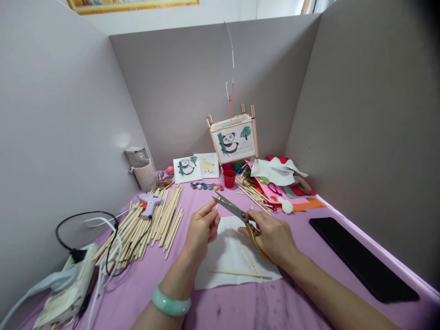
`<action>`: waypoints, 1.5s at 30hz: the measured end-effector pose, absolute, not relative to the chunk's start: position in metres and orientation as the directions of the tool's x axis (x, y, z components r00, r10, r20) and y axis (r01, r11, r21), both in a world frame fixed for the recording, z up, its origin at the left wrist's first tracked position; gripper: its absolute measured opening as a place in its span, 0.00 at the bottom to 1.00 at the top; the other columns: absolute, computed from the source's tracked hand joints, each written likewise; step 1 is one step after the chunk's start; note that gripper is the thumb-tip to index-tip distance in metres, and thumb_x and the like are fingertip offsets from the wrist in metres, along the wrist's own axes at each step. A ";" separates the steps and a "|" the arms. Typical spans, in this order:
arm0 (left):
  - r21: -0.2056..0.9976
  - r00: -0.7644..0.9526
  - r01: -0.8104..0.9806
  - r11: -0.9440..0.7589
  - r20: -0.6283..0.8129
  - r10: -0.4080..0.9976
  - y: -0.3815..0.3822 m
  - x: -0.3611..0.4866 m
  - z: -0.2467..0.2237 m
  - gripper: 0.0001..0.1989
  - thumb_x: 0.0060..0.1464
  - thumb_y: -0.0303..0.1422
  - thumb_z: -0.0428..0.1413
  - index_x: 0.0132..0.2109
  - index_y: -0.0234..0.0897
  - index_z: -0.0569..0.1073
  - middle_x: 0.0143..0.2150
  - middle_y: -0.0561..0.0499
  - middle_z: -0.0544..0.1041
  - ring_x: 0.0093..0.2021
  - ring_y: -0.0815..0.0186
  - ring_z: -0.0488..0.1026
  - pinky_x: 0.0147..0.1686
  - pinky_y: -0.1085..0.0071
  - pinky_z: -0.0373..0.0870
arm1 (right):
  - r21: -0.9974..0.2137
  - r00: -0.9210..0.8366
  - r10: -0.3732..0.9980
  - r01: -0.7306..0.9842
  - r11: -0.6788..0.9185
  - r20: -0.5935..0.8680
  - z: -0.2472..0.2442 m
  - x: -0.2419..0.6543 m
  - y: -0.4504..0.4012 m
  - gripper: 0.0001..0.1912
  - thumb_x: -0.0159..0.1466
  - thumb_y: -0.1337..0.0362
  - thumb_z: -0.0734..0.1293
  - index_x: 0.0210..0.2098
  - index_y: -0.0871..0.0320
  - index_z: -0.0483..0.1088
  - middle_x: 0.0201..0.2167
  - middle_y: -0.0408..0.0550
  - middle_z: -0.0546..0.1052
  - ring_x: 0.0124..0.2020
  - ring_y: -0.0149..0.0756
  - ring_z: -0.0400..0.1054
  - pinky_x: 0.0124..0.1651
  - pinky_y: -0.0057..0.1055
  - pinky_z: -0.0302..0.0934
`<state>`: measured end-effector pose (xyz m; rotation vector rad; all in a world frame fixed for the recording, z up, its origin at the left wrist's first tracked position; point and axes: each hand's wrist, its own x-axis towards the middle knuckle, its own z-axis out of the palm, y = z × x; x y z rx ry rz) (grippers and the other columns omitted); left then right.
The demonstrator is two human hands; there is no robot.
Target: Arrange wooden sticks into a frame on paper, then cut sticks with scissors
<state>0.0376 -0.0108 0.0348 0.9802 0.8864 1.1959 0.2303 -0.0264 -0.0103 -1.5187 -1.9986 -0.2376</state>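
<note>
My left hand, with a green bangle on its wrist, pinches a short wooden stick upright between thumb and fingers. Around the handles of a pair of scissors my right hand is closed. The scissor blades point left, with their tips beside the top of the held stick. Below both hands lies a white cloth. Two thin sticks rest on it, one slanting and one nearly level.
Many wooden sticks and a glue gun lie left, near a power strip with cables. Behind are a panda lantern, paint pots and a red cup. A black slab lies right.
</note>
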 end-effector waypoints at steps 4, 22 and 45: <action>0.942 0.182 -0.321 0.099 -0.041 0.983 -0.012 0.037 0.036 0.34 0.48 0.35 0.57 0.62 0.28 0.62 0.20 0.62 0.60 0.13 0.80 0.44 0.12 0.79 0.38 | -0.194 -0.159 0.802 0.926 0.323 0.576 -0.012 0.232 -0.027 0.17 0.62 0.48 0.64 0.40 0.55 0.70 0.30 0.46 0.75 0.31 0.36 0.70 0.31 0.28 0.52; 0.971 0.159 -0.240 -0.002 0.041 0.986 -0.009 0.040 0.034 0.12 0.48 0.36 0.57 0.37 0.31 0.72 0.26 0.55 0.70 0.11 0.81 0.49 0.12 0.77 0.38 | -0.169 -0.165 0.771 0.927 0.334 0.615 -0.016 0.230 -0.024 0.18 0.62 0.47 0.64 0.41 0.55 0.70 0.30 0.45 0.75 0.31 0.34 0.69 0.31 0.28 0.51; 0.996 0.016 -0.069 -0.052 0.053 0.998 -0.004 0.041 0.023 0.21 0.50 0.46 0.57 0.22 0.36 0.62 0.15 0.61 0.50 0.15 0.78 0.45 0.15 0.76 0.38 | -0.140 -0.163 0.791 0.944 0.299 0.589 -0.016 0.224 -0.028 0.13 0.64 0.54 0.62 0.38 0.56 0.71 0.30 0.47 0.74 0.31 0.35 0.68 0.31 0.29 0.49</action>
